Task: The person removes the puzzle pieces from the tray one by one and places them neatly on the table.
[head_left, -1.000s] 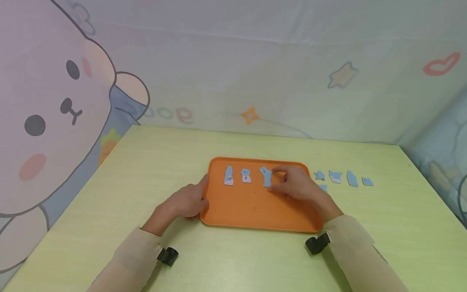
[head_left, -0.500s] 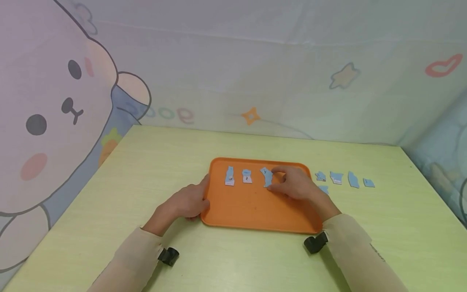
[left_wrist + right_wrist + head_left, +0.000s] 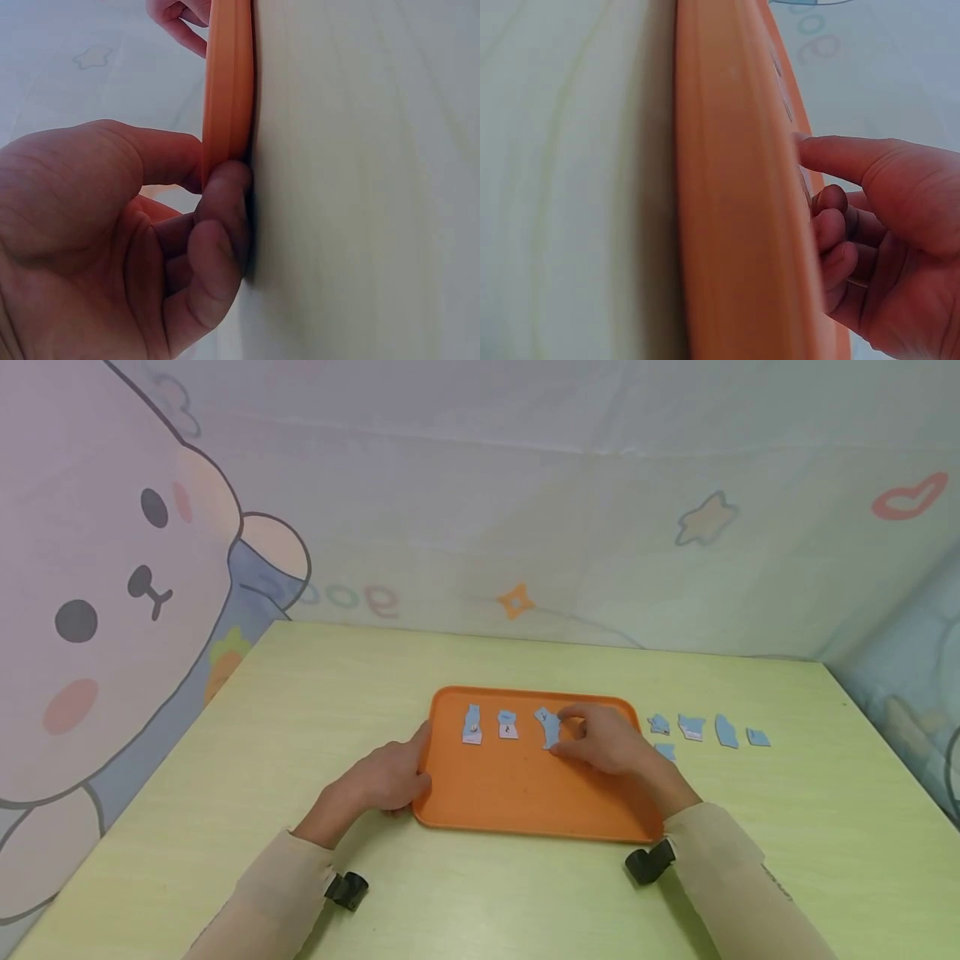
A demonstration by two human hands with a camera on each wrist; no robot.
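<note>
My left hand (image 3: 390, 772) grips the left rim of an orange tray (image 3: 517, 802); in the left wrist view its thumb and fingers pinch the tray's edge (image 3: 227, 82). Over the tray's right part, my right hand (image 3: 609, 739) pinches a light blue puzzle piece (image 3: 550, 729) between thumb and index finger, at the piece's right side. That piece lies flat on the tray or very close to it. Two blue and white puzzle pieces, one long (image 3: 472, 725) and one short (image 3: 507, 725), lie to its left in a row. The tray wall mostly hides the held piece in the right wrist view.
Right of the tray on the pale green table (image 3: 480, 893) lie several loose pieces, among them a jagged one (image 3: 691, 727), a long one (image 3: 726, 732) and a small one (image 3: 758, 737). Another piece (image 3: 664, 751) is partly behind the right hand. A printed cloth (image 3: 450, 510) hangs behind.
Both hands keep nearly the same places, the left at the tray rim and the right at the puzzle piece. The head view has shifted only slightly.
</note>
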